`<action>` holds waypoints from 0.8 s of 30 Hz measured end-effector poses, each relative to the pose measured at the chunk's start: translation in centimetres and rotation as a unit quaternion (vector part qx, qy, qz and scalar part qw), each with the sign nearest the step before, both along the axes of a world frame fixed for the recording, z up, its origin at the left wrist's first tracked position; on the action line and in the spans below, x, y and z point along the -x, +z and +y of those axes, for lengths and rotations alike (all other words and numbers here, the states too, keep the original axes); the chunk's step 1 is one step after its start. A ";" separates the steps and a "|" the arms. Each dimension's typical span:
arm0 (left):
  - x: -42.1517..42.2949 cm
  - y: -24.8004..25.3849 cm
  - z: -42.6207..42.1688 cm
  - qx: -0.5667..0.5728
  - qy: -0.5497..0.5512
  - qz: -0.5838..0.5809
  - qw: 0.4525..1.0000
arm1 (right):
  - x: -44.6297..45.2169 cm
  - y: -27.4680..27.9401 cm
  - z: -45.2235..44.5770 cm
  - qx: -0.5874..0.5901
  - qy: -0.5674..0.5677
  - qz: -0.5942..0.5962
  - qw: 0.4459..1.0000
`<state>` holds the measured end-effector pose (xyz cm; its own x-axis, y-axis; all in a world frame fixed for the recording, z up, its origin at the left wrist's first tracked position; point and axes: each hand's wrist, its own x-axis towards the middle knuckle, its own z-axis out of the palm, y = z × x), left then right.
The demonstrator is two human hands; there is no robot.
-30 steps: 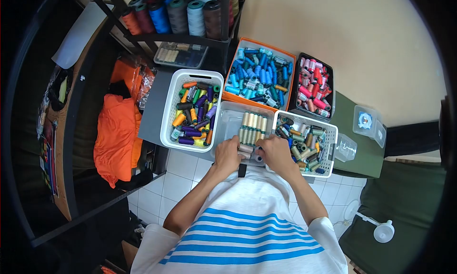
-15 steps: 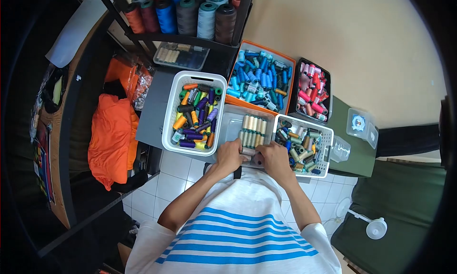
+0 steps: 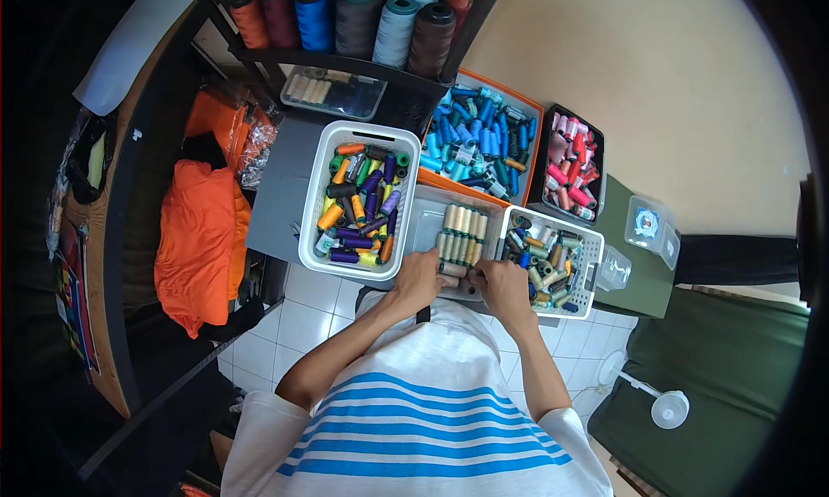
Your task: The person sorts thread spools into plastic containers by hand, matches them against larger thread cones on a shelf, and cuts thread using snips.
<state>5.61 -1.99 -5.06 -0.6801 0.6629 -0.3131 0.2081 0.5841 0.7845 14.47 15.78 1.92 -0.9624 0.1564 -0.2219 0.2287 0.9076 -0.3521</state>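
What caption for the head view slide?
Left hand and right hand at a clear bin of pale spools, between two white baskets.

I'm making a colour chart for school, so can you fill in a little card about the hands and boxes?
Left hand: at beige cylindrical thread spools in clear plastic box
Right hand: at that box's right side, hold unclear
Left white perforated basket: including purple, orange, yellow, green spools
Right white perforated basket: mostly brown, grey, olive spools
Orange rectangular box: blue spools
Black rectangular box: pink, red spools

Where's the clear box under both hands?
Near the head view's centre, the clear box sits between two white baskets, in front of the orange box.
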 end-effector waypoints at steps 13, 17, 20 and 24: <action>-0.1 0.3 0.2 0.010 -0.014 -0.002 1.000 | -0.1 0.4 -1.0 0.000 -0.042 0.016 0.999; 0.1 0.5 0.4 0.012 -0.017 -0.001 1.000 | 0.1 0.1 -1.1 -0.027 -0.023 0.009 0.999; 0.1 0.0 0.4 -0.007 -0.019 -0.017 1.000 | 0.2 0.3 -1.3 -0.032 -0.029 0.004 0.999; 0.0 -0.3 0.4 -0.013 -0.023 -0.031 0.999 | -0.4 0.1 -1.4 -0.019 -0.050 0.007 0.999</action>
<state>5.56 -1.63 -5.36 -0.6288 0.7012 -0.3360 0.1838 0.5540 0.8120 14.84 14.37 1.98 -0.9442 0.2607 -0.2012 0.3150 0.8930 -0.3215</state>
